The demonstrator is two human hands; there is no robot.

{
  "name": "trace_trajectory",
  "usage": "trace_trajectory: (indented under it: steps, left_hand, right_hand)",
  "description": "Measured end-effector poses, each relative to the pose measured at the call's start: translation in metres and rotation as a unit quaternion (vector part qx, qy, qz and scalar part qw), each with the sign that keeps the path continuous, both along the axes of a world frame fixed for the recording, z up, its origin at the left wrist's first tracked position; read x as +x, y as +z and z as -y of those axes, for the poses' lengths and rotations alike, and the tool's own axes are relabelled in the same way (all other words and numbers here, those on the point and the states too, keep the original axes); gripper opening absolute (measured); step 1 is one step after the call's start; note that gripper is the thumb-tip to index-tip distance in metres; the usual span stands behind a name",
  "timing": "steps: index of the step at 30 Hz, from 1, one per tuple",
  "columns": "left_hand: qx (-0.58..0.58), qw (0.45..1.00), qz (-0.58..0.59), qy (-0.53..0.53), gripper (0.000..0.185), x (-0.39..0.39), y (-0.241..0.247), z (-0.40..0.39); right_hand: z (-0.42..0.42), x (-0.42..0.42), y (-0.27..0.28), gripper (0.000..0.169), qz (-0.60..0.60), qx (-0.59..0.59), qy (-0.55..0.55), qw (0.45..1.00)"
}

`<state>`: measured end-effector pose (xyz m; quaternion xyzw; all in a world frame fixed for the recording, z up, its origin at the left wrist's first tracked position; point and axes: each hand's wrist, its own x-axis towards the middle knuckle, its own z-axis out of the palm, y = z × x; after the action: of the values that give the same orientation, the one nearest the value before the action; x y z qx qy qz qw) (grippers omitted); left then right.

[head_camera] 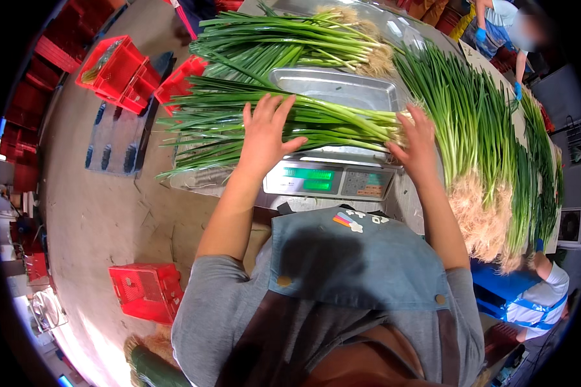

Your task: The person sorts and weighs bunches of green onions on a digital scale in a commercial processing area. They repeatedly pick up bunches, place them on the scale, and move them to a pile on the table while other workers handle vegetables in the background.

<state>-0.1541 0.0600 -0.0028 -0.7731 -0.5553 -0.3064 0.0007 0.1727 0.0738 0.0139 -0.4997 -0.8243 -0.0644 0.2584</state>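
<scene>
A bunch of green onions (329, 116) lies crosswise over the metal tray (397, 92) of a digital weighing scale (302, 180), leaves to the left and root ends to the right. My left hand (266, 133) rests spread on the leaves and stalks, thumb apart from the fingers. At the root end, my right hand (419, 138) is cupped with its thumb and fingers apart around the stalk bases; how firmly it holds them cannot be seen. The scale's display (314, 179) is lit green, with a keypad (367, 184) beside it.
Another green onion heap (310, 41) lies behind the scale. Rows of green onions (465, 116) with pale roots (479, 213) fill the right side. Red crates (118, 72) stand by a pallet (116, 140); another crate (147, 292) is on the floor. Co-workers (537, 300) (503, 24) work at right.
</scene>
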Motion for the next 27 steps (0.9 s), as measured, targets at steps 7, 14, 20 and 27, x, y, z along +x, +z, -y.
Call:
trace_trajectory:
  steps: [7, 14, 20, 27]
  left_hand:
    - [0.008, 0.999, 0.035, 0.017, 0.072, -0.006, -0.011, 0.014]
    - [0.055, 0.996, 0.067, -0.005, 0.059, -0.005, -0.011, 0.021]
    - [0.029, 0.986, 0.061, -0.155, 0.04, 0.032, -0.012, 0.026]
    - [0.05, 0.984, 0.02, -0.171, 0.044, 0.048, -0.006, 0.015]
  right_hand:
    - [-0.018, -0.017, -0.018, 0.032, -0.029, 0.002, 0.054, 0.998]
    - [-0.021, -0.025, -0.024, 0.019, -0.004, 0.044, 0.069, 0.997]
    - [-0.017, -0.031, -0.014, 0.012, 0.023, 0.047, 0.091, 0.994]
    - [0.001, -0.013, 0.019, 0.01, -0.262, -0.021, -0.02, 0.965]
